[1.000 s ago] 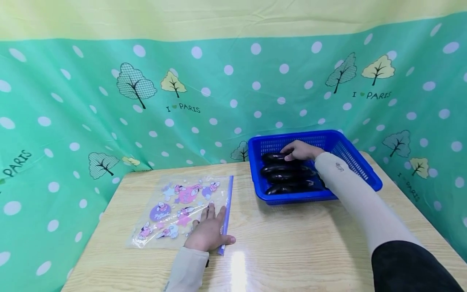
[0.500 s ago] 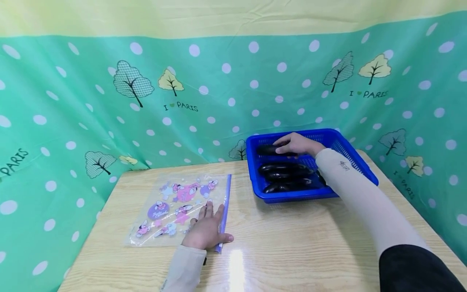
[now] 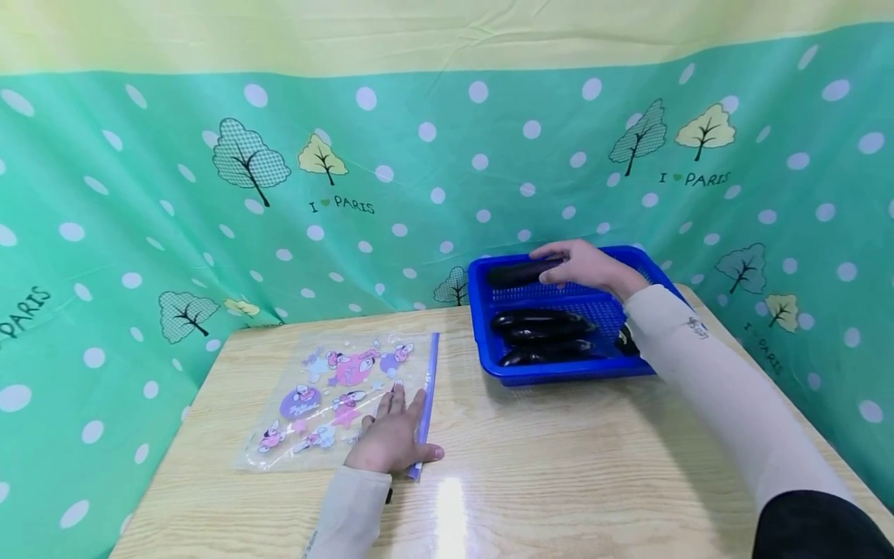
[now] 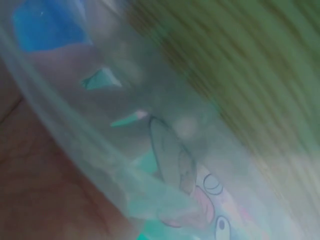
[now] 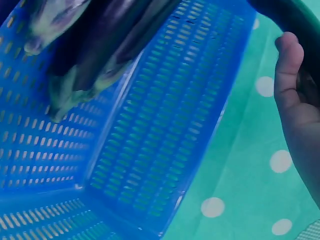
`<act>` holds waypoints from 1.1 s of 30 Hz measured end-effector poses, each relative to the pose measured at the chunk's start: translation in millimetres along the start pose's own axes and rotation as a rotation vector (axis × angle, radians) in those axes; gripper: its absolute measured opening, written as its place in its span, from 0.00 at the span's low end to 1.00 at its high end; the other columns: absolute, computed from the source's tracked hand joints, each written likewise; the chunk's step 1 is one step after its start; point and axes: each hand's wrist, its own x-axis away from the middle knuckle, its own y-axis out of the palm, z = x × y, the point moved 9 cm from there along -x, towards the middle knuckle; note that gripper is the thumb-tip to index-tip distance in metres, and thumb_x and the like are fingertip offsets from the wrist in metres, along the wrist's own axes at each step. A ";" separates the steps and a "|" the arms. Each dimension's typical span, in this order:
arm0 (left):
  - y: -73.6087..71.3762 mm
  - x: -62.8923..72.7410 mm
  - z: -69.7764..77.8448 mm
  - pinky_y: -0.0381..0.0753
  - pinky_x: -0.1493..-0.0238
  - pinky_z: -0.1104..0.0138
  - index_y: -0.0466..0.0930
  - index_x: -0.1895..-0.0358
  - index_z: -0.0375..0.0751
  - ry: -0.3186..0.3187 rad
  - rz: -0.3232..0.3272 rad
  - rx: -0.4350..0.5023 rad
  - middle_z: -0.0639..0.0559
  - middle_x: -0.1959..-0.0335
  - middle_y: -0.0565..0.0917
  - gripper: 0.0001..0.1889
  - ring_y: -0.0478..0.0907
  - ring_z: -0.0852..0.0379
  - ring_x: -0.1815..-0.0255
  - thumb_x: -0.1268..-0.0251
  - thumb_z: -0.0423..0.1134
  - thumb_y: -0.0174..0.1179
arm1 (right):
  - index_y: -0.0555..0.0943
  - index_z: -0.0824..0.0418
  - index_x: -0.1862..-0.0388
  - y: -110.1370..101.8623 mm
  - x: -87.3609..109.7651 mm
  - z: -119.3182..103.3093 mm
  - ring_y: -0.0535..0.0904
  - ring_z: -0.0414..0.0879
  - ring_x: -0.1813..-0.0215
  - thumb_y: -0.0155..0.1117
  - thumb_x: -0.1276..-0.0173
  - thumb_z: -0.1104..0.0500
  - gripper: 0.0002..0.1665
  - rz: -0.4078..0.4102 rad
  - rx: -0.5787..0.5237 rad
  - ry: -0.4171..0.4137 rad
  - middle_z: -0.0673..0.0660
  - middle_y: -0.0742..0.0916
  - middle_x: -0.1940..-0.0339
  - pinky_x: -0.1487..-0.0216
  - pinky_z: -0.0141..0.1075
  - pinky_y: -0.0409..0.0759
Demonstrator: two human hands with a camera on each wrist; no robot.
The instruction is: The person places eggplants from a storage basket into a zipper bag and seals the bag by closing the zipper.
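Observation:
My right hand grips a dark, glossy eggplant by one end, held level over the back of the blue basket. In the right wrist view, the thumb and palm lie against that eggplant, above the basket's rim. Several more eggplants lie side by side in the basket; one at the right is partly hidden by my sleeve. My left hand rests flat, fingers spread, on a clear zip bag with pink and purple cartoon prints, near its purple zip edge.
Everything stands on a light wood-grain table. A green polka-dot curtain with printed trees hangs right behind the basket and along both sides. The basket sits at the back right, the bag to its left.
My right hand has lifted the rearmost eggplant away from the others, up and toward the basket's back rim. The left hand has stayed on the bag.

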 end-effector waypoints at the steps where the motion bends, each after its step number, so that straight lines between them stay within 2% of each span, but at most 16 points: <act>1: -0.1 1.0 -1.0 0.49 0.34 0.28 0.55 0.20 0.43 -0.003 -0.001 0.003 0.29 0.20 0.45 0.54 0.41 0.30 0.21 0.45 0.62 0.71 | 0.73 0.59 0.28 -1.0 1.1 -3.1 0.83 0.54 0.54 0.68 0.29 0.56 0.33 0.015 -0.022 -0.012 0.64 0.82 0.41 0.48 0.48 0.80; 4: -0.1 4.0 -3.7 0.49 0.34 0.28 0.55 0.20 0.43 -0.011 -0.006 0.011 0.30 0.20 0.45 0.54 0.40 0.30 0.21 0.44 0.62 0.71 | 0.75 0.61 0.29 -2.0 5.4 -12.8 0.84 0.56 0.47 0.68 0.28 0.55 0.31 0.038 -0.108 -0.038 0.66 0.82 0.40 0.41 0.49 0.79; 8: -0.7 7.4 -7.7 0.49 0.34 0.28 0.54 0.19 0.42 -0.019 -0.012 0.020 0.30 0.20 0.44 0.52 0.40 0.31 0.21 0.41 0.60 0.69 | 0.71 0.63 0.26 2.0 12.1 -27.6 0.83 0.58 0.43 0.66 0.27 0.56 0.33 0.030 -0.186 -0.078 0.67 0.75 0.31 0.36 0.49 0.75; 12: -3.6 9.2 -12.4 0.49 0.33 0.28 0.53 0.20 0.40 -0.021 -0.014 0.019 0.31 0.20 0.45 0.49 0.41 0.32 0.21 0.37 0.58 0.67 | 0.70 0.64 0.26 8.2 19.2 -39.4 0.83 0.58 0.43 0.66 0.27 0.60 0.33 0.041 -0.232 -0.120 0.65 0.72 0.28 0.38 0.47 0.76; 17: -11.2 8.7 -16.2 0.51 0.33 0.30 0.55 0.21 0.35 0.001 -0.004 0.052 0.30 0.21 0.48 0.44 0.44 0.33 0.21 0.33 0.53 0.64 | 0.73 0.64 0.28 19.9 34.6 -48.7 0.84 0.57 0.45 0.67 0.28 0.60 0.31 0.061 -0.239 -0.158 0.66 0.76 0.33 0.44 0.40 0.81; 18: -13.1 8.7 -16.2 0.52 0.32 0.31 0.57 0.22 0.34 0.008 0.007 0.070 0.30 0.21 0.51 0.42 0.46 0.34 0.21 0.32 0.51 0.63 | 0.73 0.63 0.28 22.4 39.3 -49.6 0.84 0.57 0.45 0.67 0.28 0.59 0.31 0.066 -0.232 -0.162 0.66 0.77 0.34 0.45 0.39 0.81; 20: -16.0 8.6 -16.3 0.59 0.32 0.36 0.64 0.28 0.31 0.020 0.039 0.114 0.30 0.25 0.60 0.35 0.57 0.35 0.24 0.31 0.48 0.61 | 0.73 0.62 0.28 26.9 50.3 -49.6 0.85 0.55 0.46 0.67 0.27 0.56 0.31 0.077 -0.207 -0.168 0.66 0.79 0.36 0.45 0.37 0.81; 22: -18.1 8.8 -15.6 0.68 0.34 0.42 0.70 0.36 0.31 0.035 0.084 0.139 0.34 0.33 0.70 0.27 0.68 0.38 0.33 0.31 0.46 0.61 | 0.73 0.62 0.28 32.1 62.9 -48.6 0.85 0.53 0.47 0.67 0.27 0.54 0.32 0.083 -0.206 -0.176 0.66 0.79 0.36 0.45 0.36 0.80; 24: -18.8 9.0 -14.3 0.74 0.39 0.47 0.74 0.44 0.33 0.046 0.123 0.143 0.39 0.43 0.75 0.22 0.74 0.42 0.43 0.31 0.46 0.62 | 0.73 0.62 0.27 38.3 75.8 -47.7 0.86 0.51 0.48 0.67 0.27 0.54 0.32 0.087 -0.221 -0.184 0.67 0.79 0.37 0.45 0.36 0.81; 25: -18.7 8.6 -13.4 0.76 0.42 0.48 0.74 0.46 0.34 0.052 0.140 0.140 0.42 0.47 0.76 0.21 0.74 0.44 0.47 0.32 0.46 0.63 | 0.72 0.64 0.28 41.9 82.0 -47.5 0.86 0.51 0.49 0.67 0.27 0.55 0.32 0.086 -0.238 -0.193 0.68 0.78 0.36 0.46 0.36 0.81; 28: -19.2 7.1 -10.9 0.76 0.45 0.49 0.76 0.51 0.34 0.064 0.180 0.123 0.43 0.51 0.76 0.20 0.74 0.44 0.51 0.35 0.47 0.68 | 0.72 0.67 0.29 54.0 98.5 -48.2 0.87 0.53 0.50 0.66 0.27 0.59 0.31 0.081 -0.319 -0.220 0.71 0.76 0.36 0.46 0.37 0.82; 33: -18.4 5.4 -13.2 0.73 0.41 0.47 0.77 0.57 0.40 0.040 0.189 0.147 0.40 0.43 0.74 0.16 0.72 0.42 0.46 0.35 0.47 0.69 | 0.74 0.68 0.30 79.1 118.4 -47.8 0.86 0.55 0.50 0.64 0.26 0.63 0.27 0.071 -0.419 -0.257 0.72 0.73 0.34 0.46 0.46 0.81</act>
